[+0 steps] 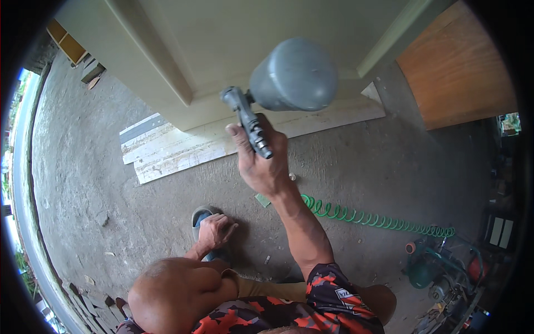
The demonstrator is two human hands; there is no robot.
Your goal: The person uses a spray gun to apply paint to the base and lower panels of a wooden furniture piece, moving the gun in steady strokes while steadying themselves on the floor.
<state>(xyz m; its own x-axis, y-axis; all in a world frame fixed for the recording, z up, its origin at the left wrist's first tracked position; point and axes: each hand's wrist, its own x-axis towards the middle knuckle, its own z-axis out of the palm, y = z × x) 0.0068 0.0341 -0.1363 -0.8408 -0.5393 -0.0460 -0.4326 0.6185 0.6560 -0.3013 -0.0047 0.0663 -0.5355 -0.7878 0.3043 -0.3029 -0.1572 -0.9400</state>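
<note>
My right hand (264,153) grips a grey metal spray gun (246,119) with a large grey cup (295,75) attached, held up before a pale olive painted panel (217,39) with raised rails. Low at the centre left, over my sandalled foot (201,217), my left hand (216,231) has its fingers curled; whatever they may hold is hidden. Long pale boards (167,161) lie on the concrete beneath the panel.
An orange-brown wooden sheet (456,67) stands at upper right. A green coiled hose (378,220) crosses the floor to a green compressor (423,270) at lower right. A small wooden box (69,44) is at upper left. A concrete edge (28,167) runs down the left.
</note>
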